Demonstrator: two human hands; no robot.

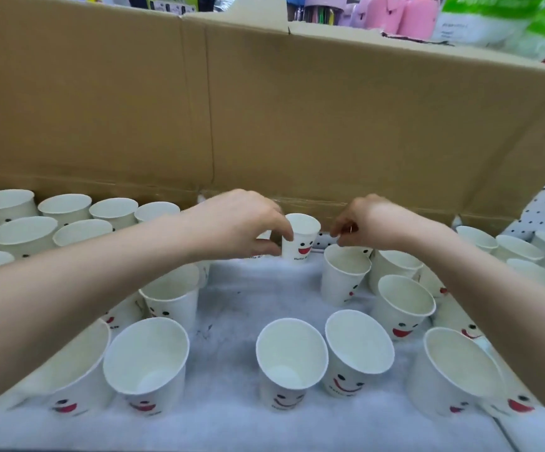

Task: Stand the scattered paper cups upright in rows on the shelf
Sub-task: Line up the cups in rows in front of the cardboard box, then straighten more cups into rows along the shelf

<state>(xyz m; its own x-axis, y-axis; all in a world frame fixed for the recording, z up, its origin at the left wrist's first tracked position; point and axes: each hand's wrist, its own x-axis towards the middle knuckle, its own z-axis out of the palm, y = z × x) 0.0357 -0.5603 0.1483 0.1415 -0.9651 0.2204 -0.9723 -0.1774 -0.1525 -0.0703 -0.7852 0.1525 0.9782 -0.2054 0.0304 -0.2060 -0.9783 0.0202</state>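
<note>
1. Left grip [248, 223]: grasping a small white paper cup with a red smile print [300, 239]. The fingers are curled round its left side, below the rim. I judge a side hold is used so the mouth faces up as the cup goes down.
2. That cup is upright at the rear centre of the white fleecy shelf [248, 288], just in front of the brown cardboard wall [264, 109]. I cannot tell if its base is down yet.
3. Reason for the spot, as I read it: it is in line with the back row of upright white cups [65, 207] on the left, so the wall serves as a straight edge for the row.
4. Right grip [359, 226]: fingers curled, tips close together, hovering above a tilted white cup [346, 275]. I cannot tell whether it is pinching anything or clenched on nothing. My guess is that this cup is next.
5. Front white cups [292, 357] lean at odd angles with uneven gaps between them. The soft covering probably lets their bases rock, so they will want straightening.
6. Progress, my estimate: back row partly built, middle and front not yet aligned.
</note>
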